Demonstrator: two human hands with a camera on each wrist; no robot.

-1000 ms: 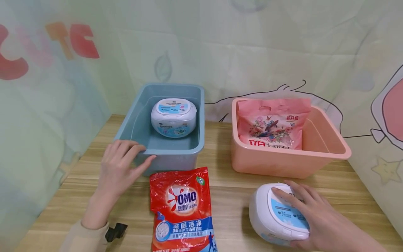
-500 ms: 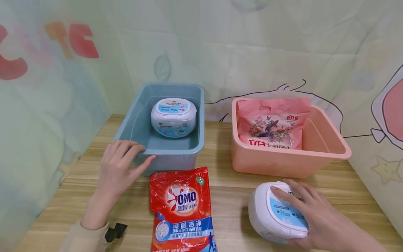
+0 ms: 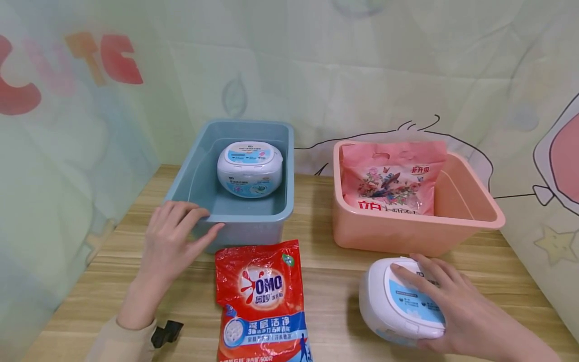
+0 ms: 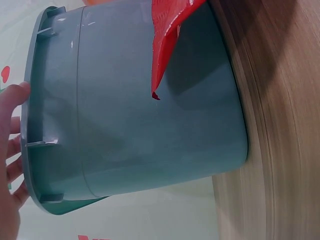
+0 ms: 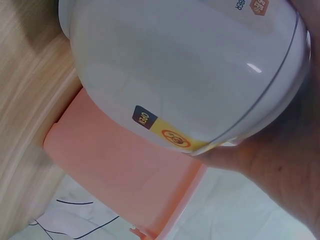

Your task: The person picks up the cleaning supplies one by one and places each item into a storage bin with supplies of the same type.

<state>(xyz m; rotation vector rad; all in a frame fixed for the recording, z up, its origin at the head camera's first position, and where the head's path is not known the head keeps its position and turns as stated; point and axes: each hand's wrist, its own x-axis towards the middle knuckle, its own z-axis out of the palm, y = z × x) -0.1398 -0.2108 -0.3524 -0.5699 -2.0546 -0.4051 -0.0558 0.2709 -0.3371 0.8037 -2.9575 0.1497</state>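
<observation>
My right hand grips a white laundry pod box with a blue label on its lid, in front of the pink bin. The box is tilted, its lid facing up and toward the hand. In the right wrist view the box fills much of the picture, with the thumb along its lid seam. My left hand holds the front left corner of the blue bin, fingers over the rim and thumb outside. The left wrist view has the thumb at the rim. A similar box stands inside this bin.
A red OMO washing powder bag lies in front of the blue bin, its top edge close to the bin wall. The pink bin at the right holds a pink detergent bag. Printed cloth hangs behind the wooden table.
The box in my right hand has shifted slightly away from me. My left hand, both bins and the red bag have stayed where they were.
</observation>
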